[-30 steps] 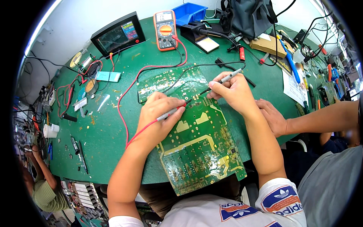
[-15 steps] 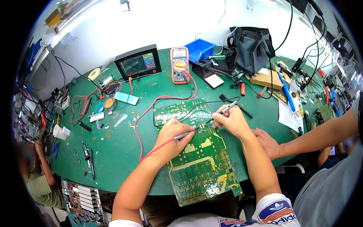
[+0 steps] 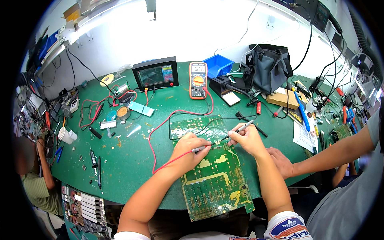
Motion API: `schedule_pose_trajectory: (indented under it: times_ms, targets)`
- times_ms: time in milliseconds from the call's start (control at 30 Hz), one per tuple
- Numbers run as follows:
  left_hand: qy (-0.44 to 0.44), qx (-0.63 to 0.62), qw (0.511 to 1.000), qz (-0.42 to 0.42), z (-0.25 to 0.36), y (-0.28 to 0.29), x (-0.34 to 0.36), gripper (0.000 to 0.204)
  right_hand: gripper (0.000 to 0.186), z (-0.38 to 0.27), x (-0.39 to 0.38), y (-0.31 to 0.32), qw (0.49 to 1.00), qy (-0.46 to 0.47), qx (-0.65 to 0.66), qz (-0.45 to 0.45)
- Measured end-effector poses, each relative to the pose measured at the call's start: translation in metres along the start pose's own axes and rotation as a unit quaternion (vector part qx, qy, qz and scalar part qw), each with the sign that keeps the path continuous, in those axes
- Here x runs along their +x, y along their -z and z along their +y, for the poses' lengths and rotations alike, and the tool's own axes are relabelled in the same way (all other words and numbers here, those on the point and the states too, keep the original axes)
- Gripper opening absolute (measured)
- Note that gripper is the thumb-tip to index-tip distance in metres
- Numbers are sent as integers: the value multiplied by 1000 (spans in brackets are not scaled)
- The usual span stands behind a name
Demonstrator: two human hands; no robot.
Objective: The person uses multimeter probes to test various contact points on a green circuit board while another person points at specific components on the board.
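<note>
A large green circuit board (image 3: 212,180) lies on the green table (image 3: 128,160) in front of me. My left hand (image 3: 190,150) grips the red-wired test probe (image 3: 199,149), its tip on the board. My right hand (image 3: 246,138) holds the black-wired test probe (image 3: 241,129), slanted down onto the board's upper part. The red lead (image 3: 160,128) loops back to an orange multimeter (image 3: 198,80) standing at the table's far side.
A small monitor (image 3: 156,74), blue bin (image 3: 219,65) and grey bag (image 3: 270,68) stand at the back. Tools and wires litter the left and right. Another person's hand (image 3: 280,162) rests at the table edge on my right. A person sits at far left (image 3: 36,176).
The camera has tilted up, so more of the wall shows and the board sits lower in view. Both hands keep their probes on the board in about the same spots.
</note>
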State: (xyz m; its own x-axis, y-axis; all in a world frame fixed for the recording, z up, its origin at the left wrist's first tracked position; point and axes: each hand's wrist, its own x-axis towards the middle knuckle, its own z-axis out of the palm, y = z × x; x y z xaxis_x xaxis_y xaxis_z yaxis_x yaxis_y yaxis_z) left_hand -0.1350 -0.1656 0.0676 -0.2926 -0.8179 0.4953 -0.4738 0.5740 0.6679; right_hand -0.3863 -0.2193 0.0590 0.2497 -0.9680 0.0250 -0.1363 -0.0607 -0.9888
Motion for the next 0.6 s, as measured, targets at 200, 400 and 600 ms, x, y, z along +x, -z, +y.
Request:
schedule_pose_trajectory:
  times_ms: [200, 400, 600]
  targets:
    - [-12, 17, 1000, -5, -2, -1, 0, 16, 16, 4, 1, 0, 1000, 2, 22, 0]
    - [21, 2, 1000, 11, -8, -3, -2, 16, 15, -1, 0, 0, 1000, -13, 12, 5]
    - [35, 10, 999, 0, -7, -3, -2, 16, 18, 5, -2, -2, 1000, 17, 6, 7]
